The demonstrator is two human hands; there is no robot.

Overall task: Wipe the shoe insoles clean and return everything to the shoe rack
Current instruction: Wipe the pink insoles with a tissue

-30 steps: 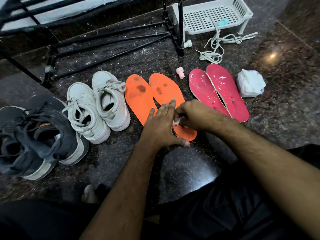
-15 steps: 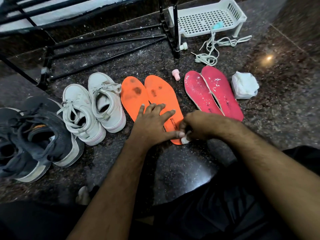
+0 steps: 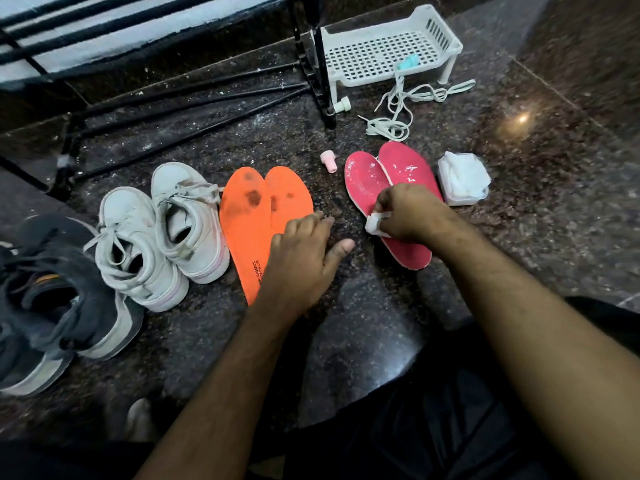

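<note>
Two orange insoles (image 3: 247,216) with dark stains lie side by side on the dark stone floor. My left hand (image 3: 301,261) rests flat on the lower part of the right one, fingers spread. To the right lie two pink insoles (image 3: 363,174), speckled white. My right hand (image 3: 405,213) is over them, pinching a small white wipe (image 3: 375,225) against the left pink insole. A tub of white wipes (image 3: 462,178) sits just right of the pink pair.
White sneakers (image 3: 156,233) and dark grey sneakers (image 3: 52,299) stand at left. The black metal shoe rack (image 3: 194,95) is behind them. A white plastic tray (image 3: 384,50), loose laces (image 3: 398,112) and a small pink cap (image 3: 327,160) lie at the back.
My right hand has carried the wipe from the heel of the orange insole across to the pink insoles. My left hand slid lower on the orange insole.
</note>
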